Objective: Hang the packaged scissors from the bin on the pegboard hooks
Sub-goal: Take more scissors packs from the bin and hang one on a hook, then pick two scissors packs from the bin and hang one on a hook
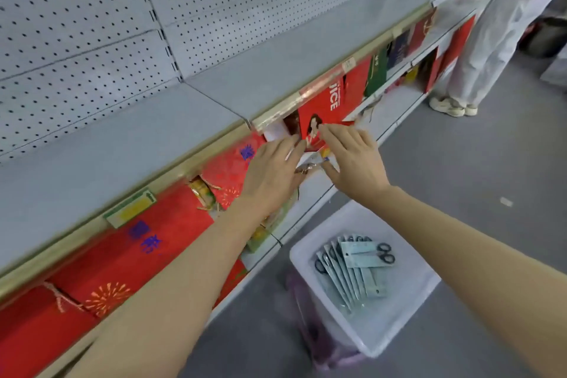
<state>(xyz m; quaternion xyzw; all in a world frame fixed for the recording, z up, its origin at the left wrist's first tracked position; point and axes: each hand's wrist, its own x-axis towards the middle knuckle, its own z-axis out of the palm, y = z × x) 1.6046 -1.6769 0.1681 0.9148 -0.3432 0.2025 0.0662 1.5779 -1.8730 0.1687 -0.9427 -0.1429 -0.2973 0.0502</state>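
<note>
Several packaged scissors (352, 267), pale blue-grey cards with black handles, lie stacked in a white translucent bin (408, 313) on the floor at lower right. The grey pegboard (92, 24) fills the wall at upper left; I see no hooks on it. My left hand (273, 172) and my right hand (352, 159) reach out side by side in front of the shelf edge, fingers extended. A small blurred white and yellow object (317, 156) shows between them. I cannot tell whether it is a scissors pack or which hand holds it.
A grey shelf (153, 138) runs below the pegboard with a price-label strip along its front. Red gift bags (147, 242) stand on the lower shelf under my arms. A person in white trousers (491, 49) stands at the far right. Grey floor surrounds the bin.
</note>
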